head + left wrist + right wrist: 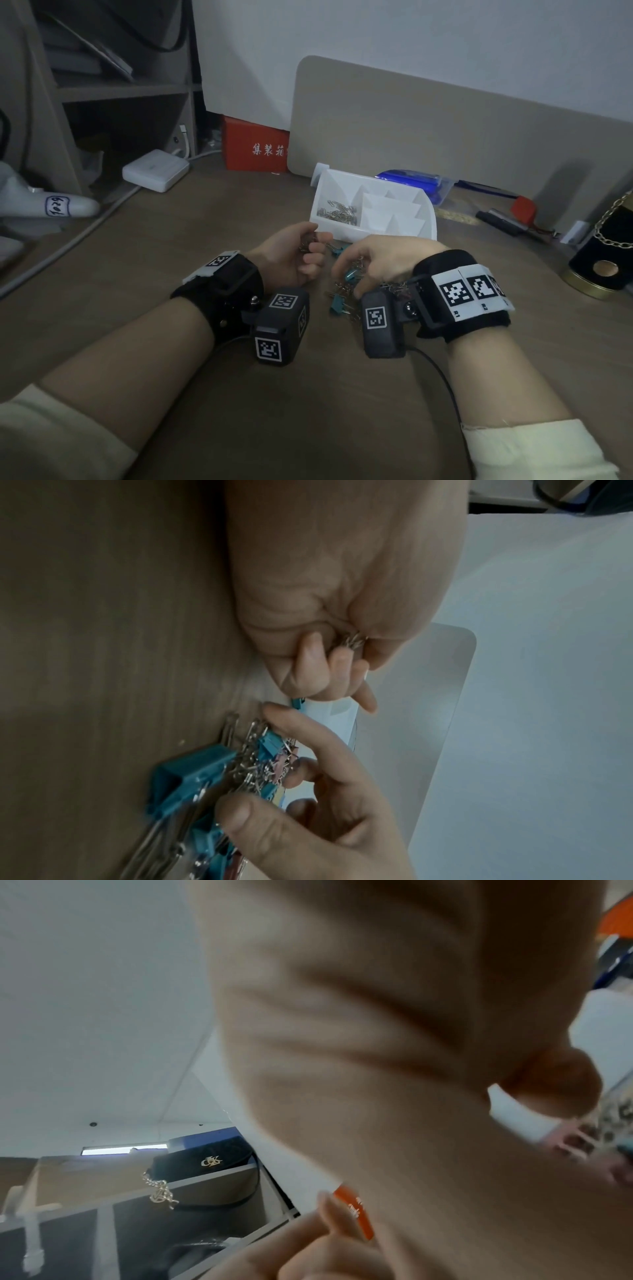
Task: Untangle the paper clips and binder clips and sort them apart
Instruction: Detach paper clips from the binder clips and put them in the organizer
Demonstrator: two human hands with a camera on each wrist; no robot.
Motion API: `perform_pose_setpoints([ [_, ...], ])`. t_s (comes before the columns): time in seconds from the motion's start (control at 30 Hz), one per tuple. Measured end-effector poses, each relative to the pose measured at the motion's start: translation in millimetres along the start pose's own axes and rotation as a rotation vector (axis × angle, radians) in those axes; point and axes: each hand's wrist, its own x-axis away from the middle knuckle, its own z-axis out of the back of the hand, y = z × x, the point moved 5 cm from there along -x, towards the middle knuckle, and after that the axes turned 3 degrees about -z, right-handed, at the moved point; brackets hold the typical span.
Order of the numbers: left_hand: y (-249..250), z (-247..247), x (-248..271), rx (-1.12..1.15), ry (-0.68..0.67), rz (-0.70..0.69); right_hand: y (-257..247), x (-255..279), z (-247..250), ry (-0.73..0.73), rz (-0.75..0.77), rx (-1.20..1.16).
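- The left hand (291,255) is curled into a fist near the middle of the desk (171,240), just in front of the white organizer (424,219); the left wrist view shows a small bunch of paper clips (354,641) pinched between its thumb and fingers, probably gathered so they can go into the organizer in one trip.
- The right hand (380,263) arches over the tangle (253,764) just beside the left. Its fingers (298,729) curl onto the heap and a thumb (240,815) presses its near side, seemingly to steady it while clips are pulled free.
- The tangle still mixes silver paper clips with teal binder clips (185,780), and a few pink ones; it lies on the desk under and in front of the right hand.
- The organizer's front left compartment already holds loose paper clips (339,212); its other compartments look empty, so the binder clips seem unsorted.
- The right wrist view is blurred palm and tells little more.
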Motion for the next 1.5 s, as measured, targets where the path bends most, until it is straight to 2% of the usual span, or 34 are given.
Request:
perform_pose_setpoints([
  [0.23,1,0,0,-0.005,0.000,-0.003,1,-12,-3,0.160,-0.003,0.047],
  [0.6,1,1,-1,-0.001,0.014,-0.015,1,-12,-2,0.207,-0.033,0.208],
  [0.83,1,2,-2,-0.002,0.017,-0.018,0,-8,9,0.419,-0.092,0.233],
  [1.1,1,2,-1,0.011,0.014,-0.018,-4,-10,19,0.590,-0.032,0.161],
  [1.23,1,2,-1,0.002,0.006,-0.010,-6,-9,21,0.624,-0.005,0.137],
  [1.37,1,1,-1,-0.044,-0.007,-0.004,-9,-7,26,0.684,0.089,0.013],
  [1.5,-1,-3,0,-0.140,-0.052,-0.008,-15,-11,24,0.683,0.171,-0.010],
])
